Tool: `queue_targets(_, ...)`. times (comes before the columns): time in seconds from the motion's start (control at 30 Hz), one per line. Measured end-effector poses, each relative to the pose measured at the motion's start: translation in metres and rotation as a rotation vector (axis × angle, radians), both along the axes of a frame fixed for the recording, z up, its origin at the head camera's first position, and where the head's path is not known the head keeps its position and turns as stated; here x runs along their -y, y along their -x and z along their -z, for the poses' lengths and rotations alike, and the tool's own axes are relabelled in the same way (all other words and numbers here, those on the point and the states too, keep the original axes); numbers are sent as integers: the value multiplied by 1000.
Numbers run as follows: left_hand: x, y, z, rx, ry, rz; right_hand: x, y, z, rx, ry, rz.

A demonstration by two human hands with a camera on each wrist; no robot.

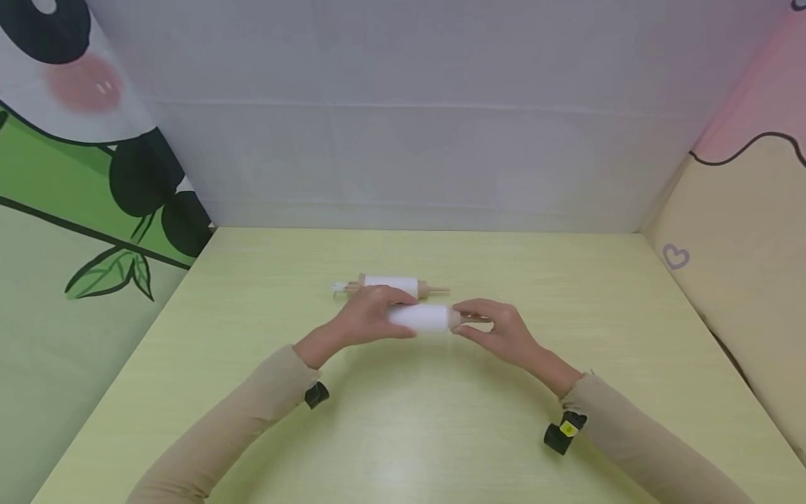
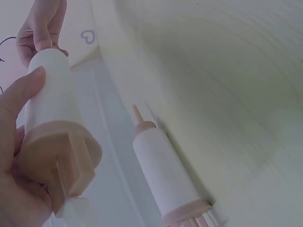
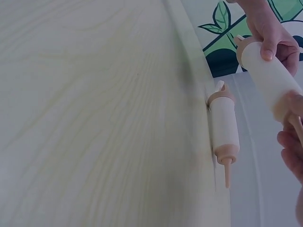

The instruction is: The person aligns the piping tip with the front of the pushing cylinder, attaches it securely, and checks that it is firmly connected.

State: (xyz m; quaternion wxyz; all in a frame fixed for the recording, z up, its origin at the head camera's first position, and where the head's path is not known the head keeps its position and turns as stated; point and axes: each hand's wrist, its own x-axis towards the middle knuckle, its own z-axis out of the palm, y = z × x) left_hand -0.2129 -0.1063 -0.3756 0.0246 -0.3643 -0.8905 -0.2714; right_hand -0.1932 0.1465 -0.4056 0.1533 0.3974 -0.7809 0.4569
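A white cylinder [image 1: 425, 318] with beige end caps is held up between both hands. My left hand [image 1: 371, 316] grips its body, thumb along the near side. My right hand [image 1: 502, 330] pinches the beige cap and thin rod [image 1: 476, 319] at its right end, fingers partly covering them. In the left wrist view, a beige U-shaped piece [image 2: 80, 161] sticks out of the other end. A second, matching cylinder [image 1: 393, 283] lies on the table just behind, its rod pointing right and a whitish tip [image 1: 338, 287] on the left.
The pale wood-grain table [image 1: 403, 420] runs back to a grey-white cloth wall [image 1: 428, 154]. Printed panels flank it, a green one [image 1: 50, 168] on the left and a beige-pink one [image 1: 743, 231] on the right. Small black cameras [image 1: 316, 395] sit at both wrists.
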Motion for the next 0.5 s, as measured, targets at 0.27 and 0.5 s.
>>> queue_targets(0.27,-2,-1,1,-79,-2,4,0,-8,-21,364,-54,63)
queue_targets(0.5,-2,-1,2,-71,-2,16,-1,-6,-20,392,-64,55)
